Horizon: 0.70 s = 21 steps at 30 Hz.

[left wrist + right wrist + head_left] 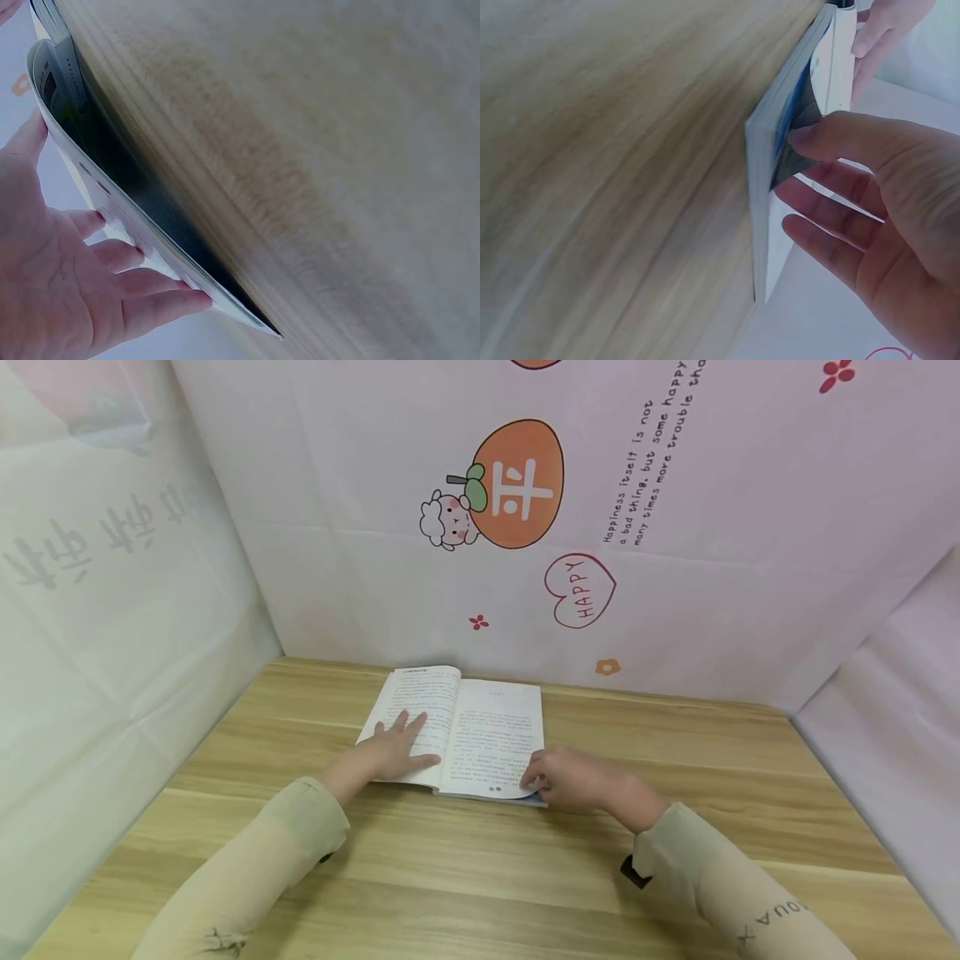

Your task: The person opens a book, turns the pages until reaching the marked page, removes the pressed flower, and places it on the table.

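Note:
An open book [495,714] lies on the wooden table near the back wall, with printed text on both pages. My left hand [393,752] rests spread on the left page, its fingers straight and the thumb toward the spine. In the left wrist view, that side of the book [142,217] arches up from the table beneath the fingers. At the lower right corner, my right hand [573,777] pinches a page between thumb and fingers. The right wrist view shows this page corner [795,161] bent up, its dark underside by the thumb, above the stacked pages.
Wood-grained table [450,885] extends around the book. A white printed sheet [337,585] forms the back wall just behind it, and white sheets [127,635] hang at the sides. A black strap [636,871] shows below the right sleeve.

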Motion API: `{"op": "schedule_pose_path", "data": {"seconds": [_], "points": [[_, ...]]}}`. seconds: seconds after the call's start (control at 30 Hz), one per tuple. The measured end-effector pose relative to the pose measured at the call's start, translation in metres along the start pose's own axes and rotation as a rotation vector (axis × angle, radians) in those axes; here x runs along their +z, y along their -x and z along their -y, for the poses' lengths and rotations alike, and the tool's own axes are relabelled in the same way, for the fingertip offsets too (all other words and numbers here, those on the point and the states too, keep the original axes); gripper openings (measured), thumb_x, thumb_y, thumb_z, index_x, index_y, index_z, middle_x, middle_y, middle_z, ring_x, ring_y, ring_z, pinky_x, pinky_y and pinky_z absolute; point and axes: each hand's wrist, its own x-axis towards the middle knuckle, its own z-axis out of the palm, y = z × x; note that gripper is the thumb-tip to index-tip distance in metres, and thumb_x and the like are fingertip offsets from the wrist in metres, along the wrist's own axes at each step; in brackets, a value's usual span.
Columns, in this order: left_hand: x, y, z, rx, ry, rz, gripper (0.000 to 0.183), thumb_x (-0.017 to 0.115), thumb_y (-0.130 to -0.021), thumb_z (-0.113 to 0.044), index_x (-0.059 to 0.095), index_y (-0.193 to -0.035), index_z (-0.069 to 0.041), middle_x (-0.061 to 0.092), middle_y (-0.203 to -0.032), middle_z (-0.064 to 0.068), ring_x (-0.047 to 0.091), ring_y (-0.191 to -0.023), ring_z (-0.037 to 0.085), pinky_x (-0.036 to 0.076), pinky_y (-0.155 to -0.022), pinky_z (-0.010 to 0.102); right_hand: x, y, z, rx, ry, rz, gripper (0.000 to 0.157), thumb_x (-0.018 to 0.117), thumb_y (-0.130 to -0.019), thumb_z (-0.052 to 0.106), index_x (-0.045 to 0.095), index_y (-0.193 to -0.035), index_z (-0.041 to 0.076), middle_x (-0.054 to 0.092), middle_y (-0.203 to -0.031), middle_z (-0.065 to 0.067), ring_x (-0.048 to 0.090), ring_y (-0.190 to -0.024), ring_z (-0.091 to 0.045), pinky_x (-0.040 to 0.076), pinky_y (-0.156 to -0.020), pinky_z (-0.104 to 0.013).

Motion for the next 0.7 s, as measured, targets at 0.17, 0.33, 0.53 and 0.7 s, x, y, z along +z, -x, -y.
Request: {"op": "schedule_pose_path", "data": {"seconds": [0.17, 0.33, 0.53, 0.7], "points": [[0.001, -0.001, 0.000, -0.002, -0.006, 0.002, 0.089, 0.049, -0.104, -0.058, 0.012, -0.164, -0.004, 0.005, -0.165, 0.033, 0.010, -0.147, 0.060, 0.015, -0.116, 0.071, 0.004, 0.001, -0.004, -0.018, 0.022, -0.054, 0.023, 0.073, -0.087, -0.007, 0.080, -0.104, 0.005, 0.071, -0.106, -0.002, 0.067, -0.095, -0.015, 0.056, -0.079, -0.026], [0.001, -0.001, 0.000, -0.001, -0.009, 0.002, 0.089, 0.048, -0.104, -0.058, 0.012, -0.165, -0.004, 0.006, -0.165, 0.033, 0.010, -0.146, 0.061, 0.015, -0.116, 0.071, 0.007, 0.001, -0.011, -0.076, 0.023, -0.127, 0.013, 0.077, -0.089, -0.003, 0.079, -0.099, 0.004, 0.072, -0.099, -0.003, 0.069, -0.091, -0.014, 0.057, -0.075, -0.024], [0.001, 0.000, 0.001, -0.005, -0.006, 0.002, 0.089, 0.049, -0.104, -0.058, 0.012, -0.165, -0.005, 0.006, -0.165, 0.033, 0.010, -0.145, 0.063, 0.016, -0.114, 0.073, 0.009, 0.002, -0.014, -0.104, 0.021, -0.181, 0.007, 0.077, -0.090, 0.001, 0.079, -0.095, 0.005, 0.073, -0.095, -0.002, 0.069, -0.088, -0.013, 0.057, -0.074, -0.025], [0.002, -0.001, 0.001, -0.004, -0.005, -0.001, 0.089, 0.049, -0.104, -0.058, 0.012, -0.165, -0.005, 0.006, -0.165, 0.033, 0.011, -0.145, 0.063, 0.017, -0.114, 0.073, 0.009, 0.002, -0.015, -0.098, 0.044, -0.202, 0.006, 0.079, -0.089, 0.002, 0.080, -0.094, 0.005, 0.074, -0.095, -0.003, 0.070, -0.087, -0.014, 0.057, -0.073, -0.024]]}}
